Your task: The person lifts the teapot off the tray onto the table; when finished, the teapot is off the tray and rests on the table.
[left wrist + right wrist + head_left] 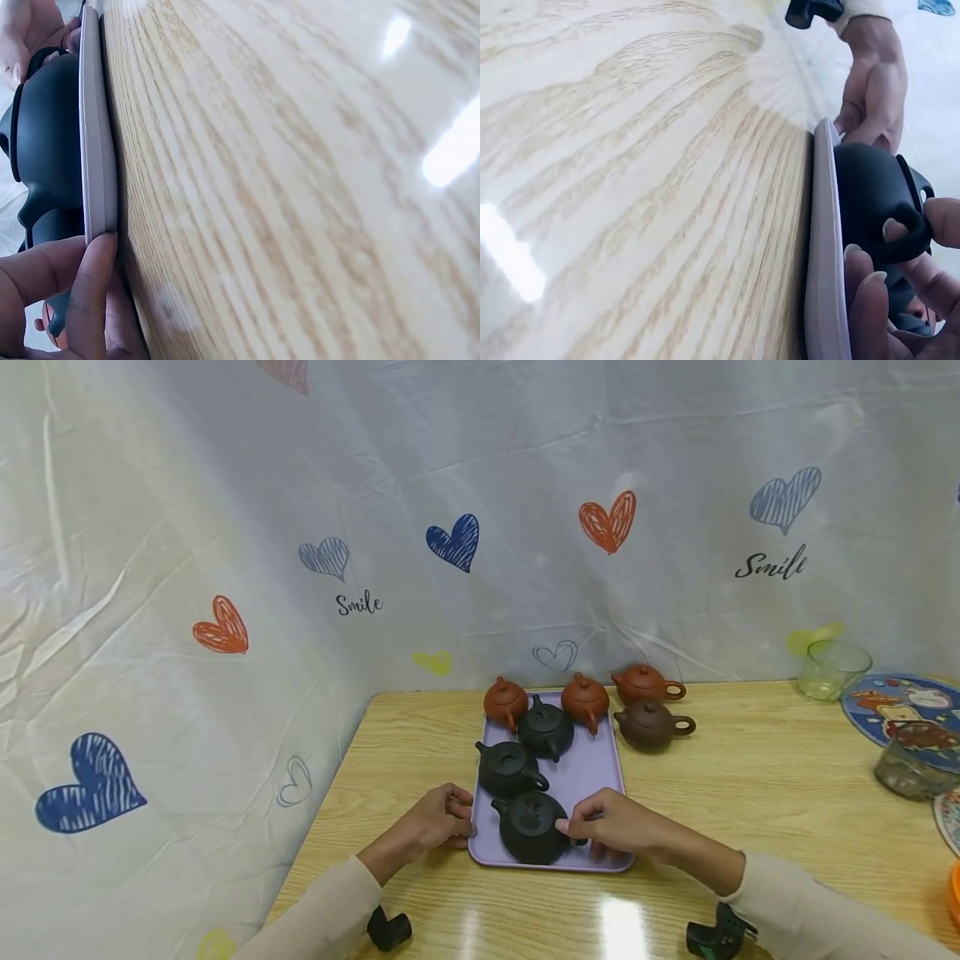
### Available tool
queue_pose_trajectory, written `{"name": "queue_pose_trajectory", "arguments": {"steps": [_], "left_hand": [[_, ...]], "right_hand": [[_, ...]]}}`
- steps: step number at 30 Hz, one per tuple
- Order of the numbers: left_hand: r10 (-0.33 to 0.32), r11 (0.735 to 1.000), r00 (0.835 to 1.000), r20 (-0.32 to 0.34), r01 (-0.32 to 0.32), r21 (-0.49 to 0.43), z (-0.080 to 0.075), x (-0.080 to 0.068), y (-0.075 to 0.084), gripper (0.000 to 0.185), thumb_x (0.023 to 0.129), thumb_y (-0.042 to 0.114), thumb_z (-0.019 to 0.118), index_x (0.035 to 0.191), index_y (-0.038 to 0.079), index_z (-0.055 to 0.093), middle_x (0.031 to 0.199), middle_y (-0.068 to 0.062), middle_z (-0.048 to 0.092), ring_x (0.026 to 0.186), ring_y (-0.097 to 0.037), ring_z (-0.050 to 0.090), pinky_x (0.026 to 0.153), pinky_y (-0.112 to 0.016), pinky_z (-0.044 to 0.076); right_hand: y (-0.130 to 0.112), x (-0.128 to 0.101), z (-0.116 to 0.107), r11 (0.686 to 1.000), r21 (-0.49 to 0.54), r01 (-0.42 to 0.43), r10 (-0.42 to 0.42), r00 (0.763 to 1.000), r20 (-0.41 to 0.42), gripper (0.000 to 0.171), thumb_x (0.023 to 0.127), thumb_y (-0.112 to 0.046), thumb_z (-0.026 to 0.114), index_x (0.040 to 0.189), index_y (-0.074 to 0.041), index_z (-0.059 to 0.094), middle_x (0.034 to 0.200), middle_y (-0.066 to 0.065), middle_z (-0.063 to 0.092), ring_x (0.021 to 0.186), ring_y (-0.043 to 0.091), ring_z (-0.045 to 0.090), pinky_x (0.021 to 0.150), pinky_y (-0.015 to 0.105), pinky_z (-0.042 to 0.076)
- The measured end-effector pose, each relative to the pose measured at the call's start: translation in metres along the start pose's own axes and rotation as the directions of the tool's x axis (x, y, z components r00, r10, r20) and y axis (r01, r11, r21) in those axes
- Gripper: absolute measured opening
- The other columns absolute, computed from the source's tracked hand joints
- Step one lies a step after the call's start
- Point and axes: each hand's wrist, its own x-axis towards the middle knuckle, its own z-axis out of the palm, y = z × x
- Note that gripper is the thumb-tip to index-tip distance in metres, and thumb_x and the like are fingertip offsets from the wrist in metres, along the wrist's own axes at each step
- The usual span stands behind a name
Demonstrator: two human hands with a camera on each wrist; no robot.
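Lilac rectangular tray (592, 768) crowded along left side by three black clay teapots (512, 768); right strip of tray left bare. Tray's far edge blocked by two orange-red clay teapots (585, 700). Wooden table (765, 785) right of tray open up to glass jars (911, 764) at right edge. Heart-printed curtain (225, 568) closes left and far sides.

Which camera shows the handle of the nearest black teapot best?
The right wrist view: the handle fills the frame edge, with the right hand pinching it. In the head view that hand covers it. The left wrist view shows only the pot's body.
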Motion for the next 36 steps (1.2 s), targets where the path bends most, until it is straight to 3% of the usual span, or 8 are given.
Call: {"name": "queue_pose_trajectory", "arguments": {"steps": [7,19,36], "left_hand": [[0.009,1.000,1.000,0.003,-0.009,0.004,0.000,-0.002,0.002,0.045,0.084,-0.006,0.070,0.125,-0.007,0.050,0.102,-0.015,0.056,0.080,-0.020,0.062,0.070,-0.032,0.063],[0.012,1.000,1.000,-0.011,-0.012,0.009,0.001,-0.002,0.001,0.045,0.085,-0.008,0.069,0.125,-0.008,0.049,0.101,-0.016,0.055,0.079,-0.020,0.061,0.069,-0.035,0.063],[0.001,1.000,1.000,-0.002,-0.001,0.008,0.001,-0.001,0.001,0.045,0.085,-0.006,0.069,0.125,-0.007,0.049,0.101,-0.015,0.056,0.080,-0.020,0.061,0.069,-0.032,0.063]], "right_hand": [[-0.003,0.002,0.002,0.999,-0.006,-0.037,0.037,0.999,0.015,0.047,0.099,-0.037,0.063,0.075,0.003,0.058,0.072,0.001,0.057,0.056,0.017,0.059,0.046,0.026,0.043],[-0.007,0.002,0.001,0.998,0.045,-0.042,0.039,0.997,0.066,0.046,0.099,-0.031,0.063,0.080,0.010,0.056,0.068,0.000,0.052,0.053,0.013,0.059,0.044,0.022,0.041],[-0.005,-0.002,-0.011,0.991,0.135,-0.009,0.001,0.998,0.061,0.038,0.099,-0.024,0.064,0.082,0.010,0.061,0.071,0.004,0.061,0.062,0.015,0.061,0.052,0.024,0.051]]}}
